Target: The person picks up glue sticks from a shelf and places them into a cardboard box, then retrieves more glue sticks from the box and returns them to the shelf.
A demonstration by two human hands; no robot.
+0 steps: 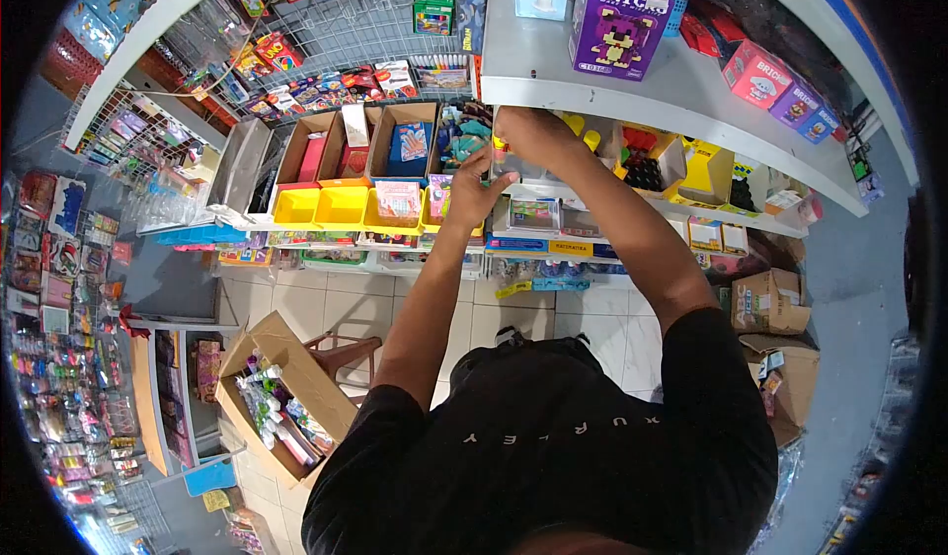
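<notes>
My left hand (476, 192) reaches up to the shelf, its thumb and fingers apart, beside a small yellow and pink item (501, 148); no firm grip shows. My right hand (536, 138) is bent in under the upper shelf's edge, just right of that item. Its fingers are mostly hidden, so what it holds cannot be made out. Left of my hands, dark and teal goods (464, 135) fill a compartment. Yellow-capped items (591, 139) stand right of my right hand. Below the hands sits a clear tray (533, 213).
Overhead, the upper shelf (553, 89) carries a purple brick-toy box (614, 24). Yellow bins (342, 205) and cardboard boxes (403, 140) line the lower shelf at left. A carton of goods (278, 397) stands by a brown stool (341, 353); more cartons (768, 301) are at right.
</notes>
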